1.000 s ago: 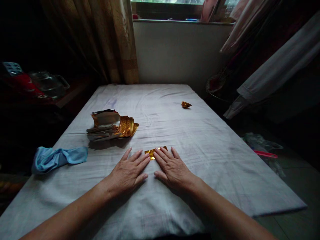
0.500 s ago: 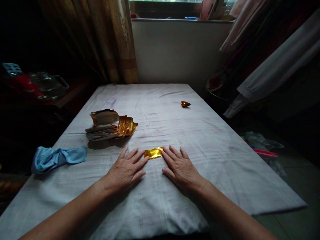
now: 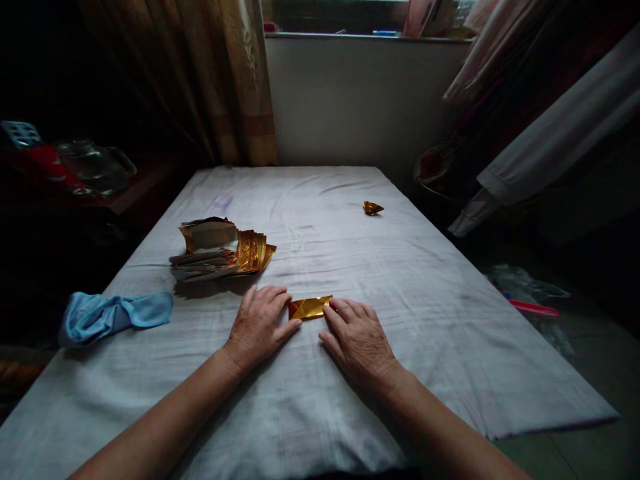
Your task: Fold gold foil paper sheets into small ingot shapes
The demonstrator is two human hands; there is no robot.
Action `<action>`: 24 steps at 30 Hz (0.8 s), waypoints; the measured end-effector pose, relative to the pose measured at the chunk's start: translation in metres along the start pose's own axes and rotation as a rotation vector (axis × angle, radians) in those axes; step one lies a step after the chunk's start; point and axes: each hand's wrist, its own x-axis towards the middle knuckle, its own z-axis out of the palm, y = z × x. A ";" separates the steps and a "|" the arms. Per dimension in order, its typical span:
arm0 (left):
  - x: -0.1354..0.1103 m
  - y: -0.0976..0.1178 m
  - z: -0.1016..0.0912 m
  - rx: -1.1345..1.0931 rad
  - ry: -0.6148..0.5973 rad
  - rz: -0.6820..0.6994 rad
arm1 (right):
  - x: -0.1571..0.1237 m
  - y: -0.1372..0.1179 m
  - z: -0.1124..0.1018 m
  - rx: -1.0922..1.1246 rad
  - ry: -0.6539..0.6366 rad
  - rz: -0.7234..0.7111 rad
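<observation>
A narrow folded strip of gold foil paper [image 3: 310, 307] lies on the white cloth-covered table [image 3: 350, 253] just in front of me. My left hand [image 3: 260, 325] rests at the strip's left end, fingers curled, with fingertips and thumb closed on that end. At the strip's right end my right hand [image 3: 357, 337] has its fingers bent and its tips pinching the paper. Both forearms lie over the table's near edge.
A loose stack of gold paper sheets [image 3: 220, 253] sits at the left. A crumpled blue cloth [image 3: 115, 313] lies near the left edge. A small folded gold piece [image 3: 373, 208] sits far right. A glass jug [image 3: 97, 167] stands off the table at left.
My hands went from lying flat with fingers stretched to curled at the strip's ends. The gold paper, first mostly under my fingers, now shows as a strip with its ends slightly raised.
</observation>
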 end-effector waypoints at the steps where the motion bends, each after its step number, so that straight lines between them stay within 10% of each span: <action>1: 0.000 0.001 0.003 -0.007 0.014 -0.011 | 0.001 0.000 -0.001 0.006 0.011 0.000; 24: -0.005 -0.001 0.013 -0.173 0.005 -0.059 | 0.026 0.009 -0.005 0.091 -0.002 0.009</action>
